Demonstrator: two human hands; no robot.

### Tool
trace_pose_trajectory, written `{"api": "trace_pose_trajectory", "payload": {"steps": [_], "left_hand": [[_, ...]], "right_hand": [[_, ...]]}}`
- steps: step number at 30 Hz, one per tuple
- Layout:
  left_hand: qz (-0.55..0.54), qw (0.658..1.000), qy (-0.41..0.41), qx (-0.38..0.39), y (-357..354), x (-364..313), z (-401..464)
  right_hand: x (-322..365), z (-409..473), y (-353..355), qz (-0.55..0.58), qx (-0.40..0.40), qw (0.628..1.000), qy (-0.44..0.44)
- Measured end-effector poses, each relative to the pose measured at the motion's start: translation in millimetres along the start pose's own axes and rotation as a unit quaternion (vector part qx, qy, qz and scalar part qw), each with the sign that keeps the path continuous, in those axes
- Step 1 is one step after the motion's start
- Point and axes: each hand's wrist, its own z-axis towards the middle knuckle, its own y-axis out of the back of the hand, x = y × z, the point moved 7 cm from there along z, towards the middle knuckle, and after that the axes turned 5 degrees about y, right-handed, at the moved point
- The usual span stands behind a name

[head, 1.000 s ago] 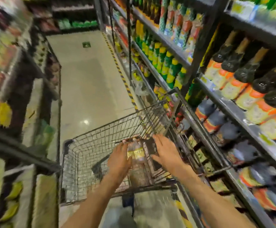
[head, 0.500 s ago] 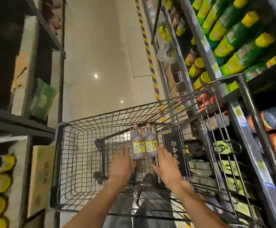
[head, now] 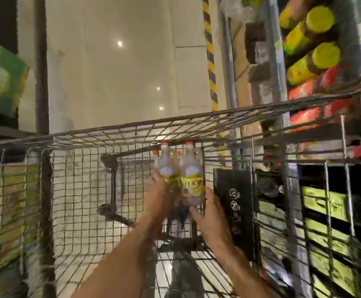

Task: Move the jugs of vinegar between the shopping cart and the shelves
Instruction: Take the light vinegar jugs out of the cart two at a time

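Two jugs with red caps were held upright together inside the cart, close under its far wire wall, the left hand cupped round one side and the right hand wrapped under the other. Loads of open basket was left to the left of them, while a black panel sat just beside on the right. Yellow labels were too blurry to be read.

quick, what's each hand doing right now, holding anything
Left hand: grips the left vinegar jug inside the shopping cart.
Right hand: grips the right vinegar jug low on its side.
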Motion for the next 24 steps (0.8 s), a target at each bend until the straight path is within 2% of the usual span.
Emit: {"api": "trace_pose_trajectory", "payload": {"steps": [3,6,11,13,15,18,21,24], "left_hand": [[-0.032,0.999,0.033,-0.021,-7,5,10],[-0.048,0.998,0.03,-0.011,-14,10,20],[-0.219,0.975,0.025,-0.015,-15,31,33],[-0.254,0.967,0.016,-0.004,-12,41,30],[-0.257,0.966,0.015,0.003,-10,54,28],[-0.263,0.964,0.026,0.025,-8,72,26],[-0.259,0.965,0.038,0.011,5,84,18],[-0.251,0.968,0.013,-0.011,18,84,7]], "right_hand": [[-10,14,-5,0.024,-0.003,1.0,-0.011],[-12,23,-9,0.039,0.004,0.999,-0.033],[-14,45,-34,0.053,0.025,0.996,-0.072],[-15,54,-45,0.052,0.017,0.994,-0.093],[-12,61,-45,0.012,-0.009,0.994,-0.107],[-10,70,-48,-0.044,-0.005,0.99,-0.135],[-13,74,-54,-0.029,0.001,0.989,-0.146],[-19,75,-56,-0.015,-0.008,0.991,-0.131]]}}
